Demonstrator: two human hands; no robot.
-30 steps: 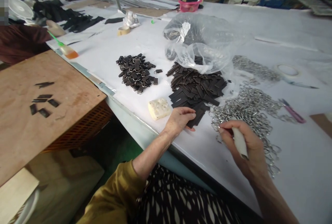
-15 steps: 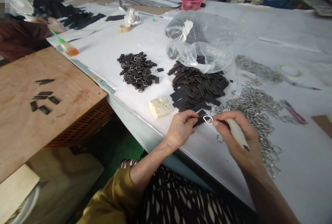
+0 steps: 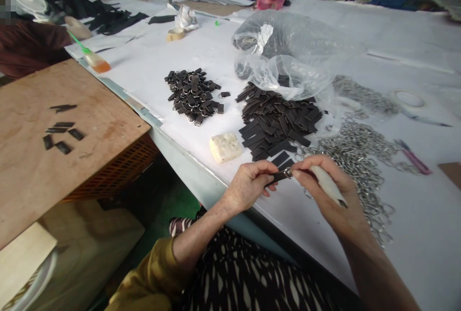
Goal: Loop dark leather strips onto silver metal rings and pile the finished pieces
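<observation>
My left hand (image 3: pixel 248 184) is closed, pinching a dark strip (image 3: pixel 276 177) between thumb and fingers. At the strip's right end is a metal D-ring (image 3: pixel 287 173), pinched by the thumb and forefinger of my right hand (image 3: pixel 333 188). The strip appears to meet the ring; whether it passes through cannot be made out. Tucked across the right palm lies a white, handle-like object (image 3: pixel 327 185). Just beyond the hands lies a pile of dark strips (image 3: pixel 283 121), and to the right spreads a heap of metal rings (image 3: pixel 355 152).
Strips fitted with rings form a pile (image 3: pixel 194 95) at the back left. A cream block (image 3: pixel 225 148) sits near the table edge. Behind are a clear plastic bag (image 3: pixel 298 37) and a pink basket (image 3: pixel 270 1). A pink-handled tool (image 3: pixel 414 157) lies at right. A wooden board (image 3: pixel 72 157) adjoins at left.
The strip and the D-ring, apart before, have come together between my hands. The ring has turned from face-on to nearly edge-on. My left hand has rolled slightly, showing more of the strip.
</observation>
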